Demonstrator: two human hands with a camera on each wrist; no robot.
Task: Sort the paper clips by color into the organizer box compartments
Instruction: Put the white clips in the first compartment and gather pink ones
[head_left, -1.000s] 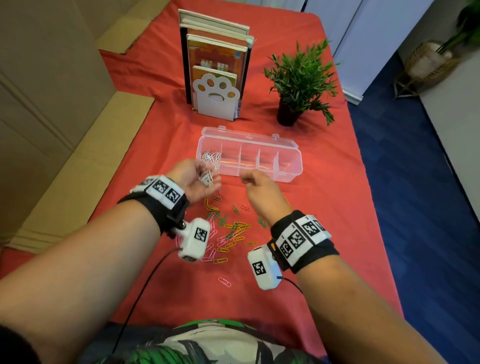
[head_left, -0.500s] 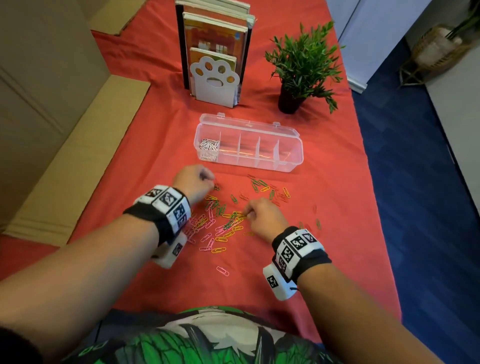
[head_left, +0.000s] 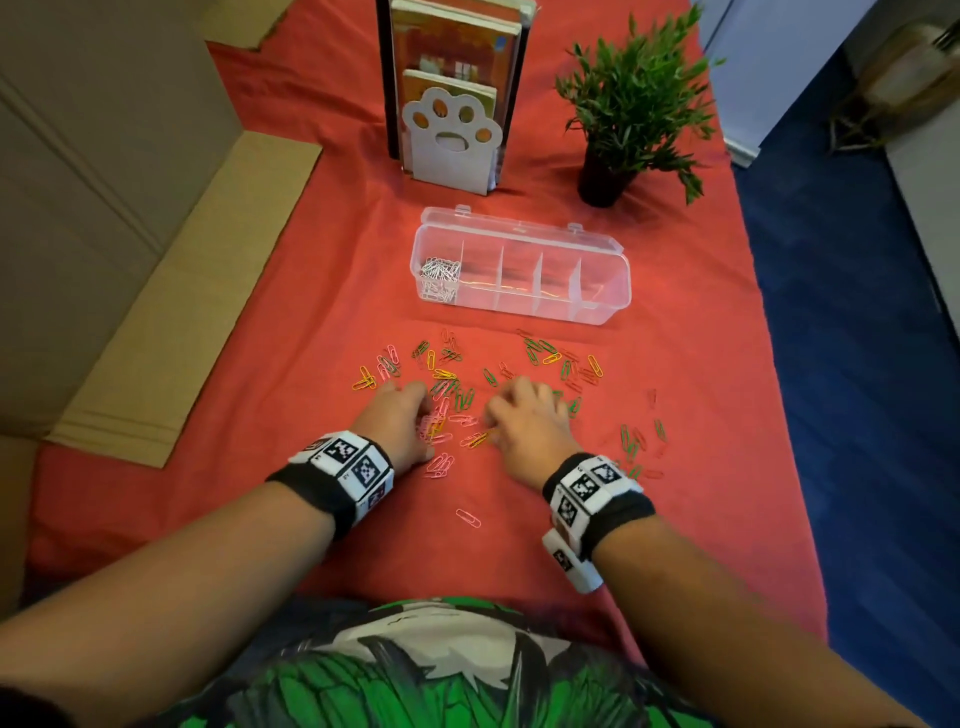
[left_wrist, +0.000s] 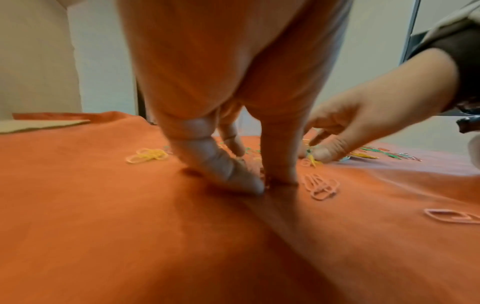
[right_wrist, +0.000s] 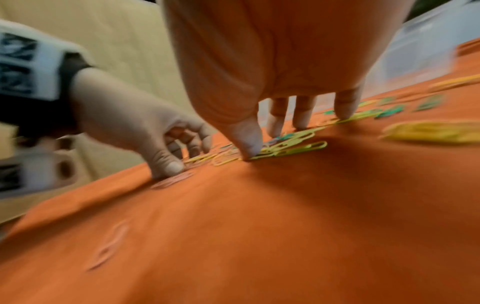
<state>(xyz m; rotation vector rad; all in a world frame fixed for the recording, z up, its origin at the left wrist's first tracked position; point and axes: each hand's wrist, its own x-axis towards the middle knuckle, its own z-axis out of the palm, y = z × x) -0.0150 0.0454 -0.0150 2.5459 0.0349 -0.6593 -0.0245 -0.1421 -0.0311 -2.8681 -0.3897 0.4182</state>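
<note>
A clear organizer box (head_left: 597, 306) lies open on the red cloth, with white clips (head_left: 440, 273) in its leftmost compartment. Green, yellow, pink and red paper clips (head_left: 545, 358) are scattered in front of it. My left hand (head_left: 423, 421) is down on the cloth, its thumb and forefinger (left_wrist: 266, 185) pinched together at a pink clip that barely shows. More pink clips (left_wrist: 322, 187) lie just beside it. My right hand (head_left: 498, 421) has its fingers spread, and its thumb (right_wrist: 246, 148) presses on yellow and green clips (right_wrist: 298, 148).
Behind the box stand books in a white paw-shaped bookend (head_left: 452, 140) and a small potted plant (head_left: 634, 104). Flat cardboard (head_left: 182, 312) lies on the left. The table's right edge (head_left: 774, 364) drops to blue floor. One pink clip (head_left: 467, 518) lies nearer my body.
Both hands came back from the box to the scattered pile. The white clips my left hand held now lie in the leftmost compartment. Both hands now press down among the colored clips.
</note>
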